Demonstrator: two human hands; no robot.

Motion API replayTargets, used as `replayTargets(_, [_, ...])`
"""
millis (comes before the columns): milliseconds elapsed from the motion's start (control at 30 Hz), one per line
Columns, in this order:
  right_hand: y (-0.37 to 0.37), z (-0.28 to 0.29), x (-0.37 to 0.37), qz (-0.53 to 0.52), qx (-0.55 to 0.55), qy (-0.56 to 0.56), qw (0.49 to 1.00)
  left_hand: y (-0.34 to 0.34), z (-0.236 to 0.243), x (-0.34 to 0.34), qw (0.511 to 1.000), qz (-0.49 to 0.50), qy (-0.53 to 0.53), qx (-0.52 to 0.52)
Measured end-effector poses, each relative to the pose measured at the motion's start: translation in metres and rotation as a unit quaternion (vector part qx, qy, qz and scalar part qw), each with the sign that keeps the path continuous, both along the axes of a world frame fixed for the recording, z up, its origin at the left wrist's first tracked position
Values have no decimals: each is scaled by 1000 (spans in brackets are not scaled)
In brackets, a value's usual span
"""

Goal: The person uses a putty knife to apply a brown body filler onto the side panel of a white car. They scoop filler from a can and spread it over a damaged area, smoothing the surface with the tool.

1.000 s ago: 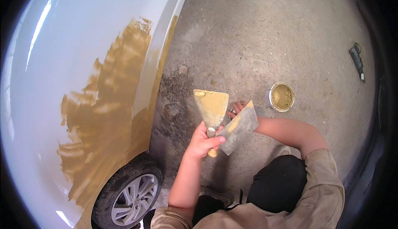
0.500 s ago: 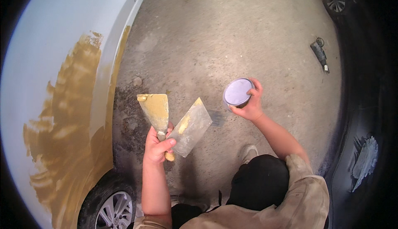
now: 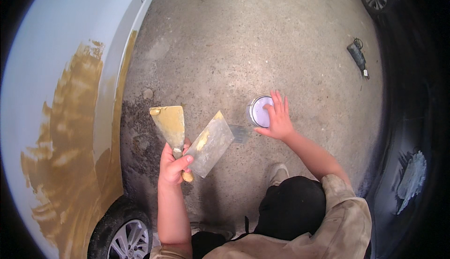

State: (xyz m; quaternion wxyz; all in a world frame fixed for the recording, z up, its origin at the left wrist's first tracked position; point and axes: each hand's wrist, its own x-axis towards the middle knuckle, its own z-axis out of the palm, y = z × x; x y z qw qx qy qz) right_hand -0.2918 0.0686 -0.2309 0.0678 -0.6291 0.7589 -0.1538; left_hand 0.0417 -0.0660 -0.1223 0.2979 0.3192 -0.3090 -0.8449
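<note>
My left hand (image 3: 174,164) is closed around the wooden handle of a putty knife (image 3: 170,126), its blade coated in yellow-brown filler. The same hand pinches a flat rectangular spreader (image 3: 211,146) between thumb and fingers, smeared with filler and pointing up to the right. To the right, a round tin (image 3: 260,111) with a pale purple lid sits low over the concrete; whether it touches the floor I cannot tell. My right hand (image 3: 280,120) lies across its right side with fingers stretched and apart, one finger bent onto the lid and the thumb by the lower rim.
A white car's side panel (image 3: 70,137) with brown filler spread over it stands at the left, above its wheel (image 3: 129,240). A dark car (image 3: 408,118) with a grey patch (image 3: 412,179) lines the right. A black corded tool (image 3: 358,57) lies on the floor beside it.
The tin has gone from tilted in my right hand to more level, slightly left and lower. My right fingers have spread from their grip. The left hand keeps both tools.
</note>
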Motion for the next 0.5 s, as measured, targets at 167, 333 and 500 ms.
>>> replayTargets(167, [-33,11,13,31,-45,52,997,-1,3,1,1000,1,3,3])
replayTargets(333, [-47,9,12,30,155,87,984,0,7,-3,1000,4,-6,2])
replayTargets(500, [-45,11,2,68,261,101,958,3,12,1,998,-44,-32,-13])
